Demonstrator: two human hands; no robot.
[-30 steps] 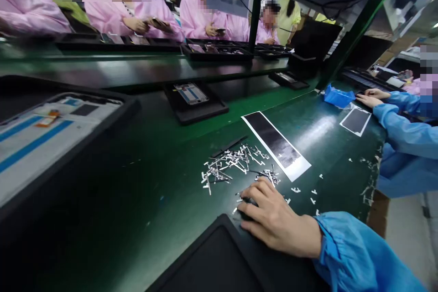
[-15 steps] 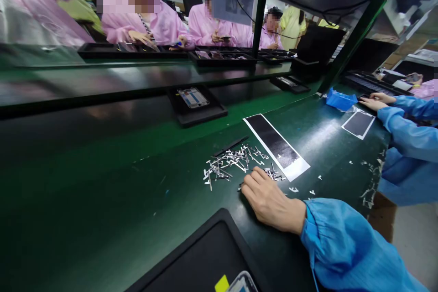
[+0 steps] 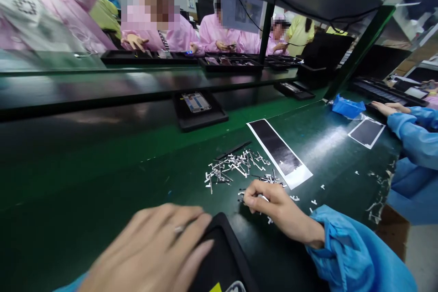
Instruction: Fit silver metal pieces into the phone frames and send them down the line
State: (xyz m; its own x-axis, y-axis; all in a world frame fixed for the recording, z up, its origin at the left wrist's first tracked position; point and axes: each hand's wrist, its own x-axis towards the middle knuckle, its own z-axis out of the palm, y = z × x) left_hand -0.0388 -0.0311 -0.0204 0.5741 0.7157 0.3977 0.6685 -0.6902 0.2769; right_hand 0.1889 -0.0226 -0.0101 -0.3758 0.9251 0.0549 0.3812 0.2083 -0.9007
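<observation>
My left hand (image 3: 153, 246), with a ring on one finger, reaches over the left rim of a black tray (image 3: 228, 242), fingers stretched out. It looks slightly blurred, and nothing shows in its grasp. At the bottom of the tray lie a yellow tab (image 3: 216, 288) and the corner of a clear-edged part (image 3: 236, 287). My right hand (image 3: 273, 205) rests on the green table, fingers curled in a pinch among small silvery T-shaped strips. Whatever is between its fingertips is hidden. A larger heap of strips (image 3: 236, 166) lies just beyond, with a thin black bar (image 3: 236, 149) behind it.
A black sheet with white margins (image 3: 277, 146) lies right of the heap. Farther off are a tray with a phone-like frame (image 3: 195, 102), a blue box (image 3: 349, 106) and a co-worker's hands (image 3: 390, 108). People in pink sit across the bench. A green post (image 3: 362, 50) supports the overhead shelf.
My left hand has come into view over the tray. My right hand has turned and curled its fingers at about the same spot, and more small strips show below it.
</observation>
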